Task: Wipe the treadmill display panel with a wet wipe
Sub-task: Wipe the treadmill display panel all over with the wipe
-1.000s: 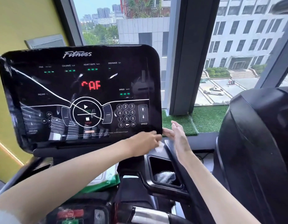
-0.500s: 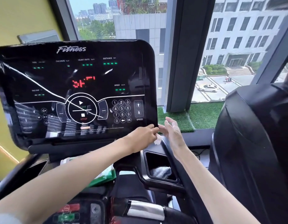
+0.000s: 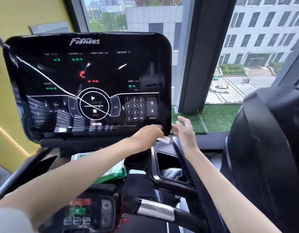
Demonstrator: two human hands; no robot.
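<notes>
Treadmill display panel point(image 3: 88, 81): large, glossy, black, tilted back on the console; lit readouts and a printed keypad toward its lower right corner. Presumably rigid and smooth, so likely to take light pressure only and to let a damp cloth slide freely. Green-and-white wipe pack point(image 3: 111, 172) lying on the console ledge below the panel's bottom edge, partly hidden behind the left forearm. Right hand point(image 3: 185, 132) open, fingers spread, just beside the panel's lower right corner, holding nothing visible. Left hand point(image 3: 148, 137) at that same corner, fingers closed on the wet wipe point(image 3: 164, 140), a small white scrap showing beneath the knuckles. Wipe judged thin, limp, light and moist; best bunched under flat fingertips rather than pinched by an edge.
</notes>
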